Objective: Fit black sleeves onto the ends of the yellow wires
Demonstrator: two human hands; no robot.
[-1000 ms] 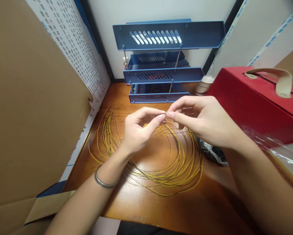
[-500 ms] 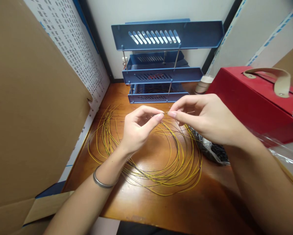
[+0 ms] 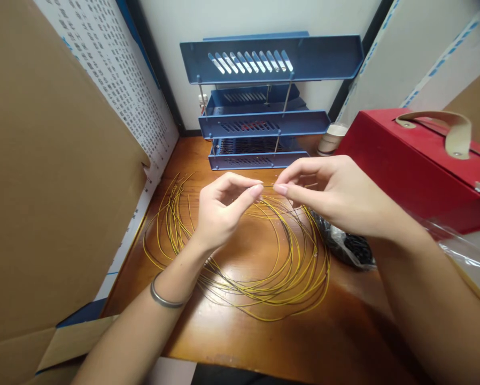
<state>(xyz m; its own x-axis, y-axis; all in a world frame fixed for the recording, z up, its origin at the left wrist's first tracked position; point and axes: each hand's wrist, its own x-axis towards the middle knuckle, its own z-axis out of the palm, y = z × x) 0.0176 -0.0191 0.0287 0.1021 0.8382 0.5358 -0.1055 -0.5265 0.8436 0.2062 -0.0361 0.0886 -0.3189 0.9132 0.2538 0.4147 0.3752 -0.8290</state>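
Observation:
Above a wooden table point(image 3: 296, 342), my left hand point(image 3: 219, 216) pinches the end of a thin yellow wire between thumb and forefinger. My right hand point(image 3: 336, 195) is pinched too, its fingertips a short gap from the left ones, with a fine bit of wire stretched between the two hands. Below them lies a loose coil of yellow and black wires point(image 3: 264, 267). A metal bangle point(image 3: 163, 299) sits on my left wrist.
A blue three-tier letter tray point(image 3: 264, 117) stands at the back. A red box with a tan handle point(image 3: 424, 160) fills the right. A clear bag of small black parts point(image 3: 352, 248) lies beside it. Cardboard point(image 3: 51, 176) walls the left. A small white cup point(image 3: 332, 139) is behind.
My two hands have drawn slightly apart, opening a small gap between the fingertips. The view has shifted a little.

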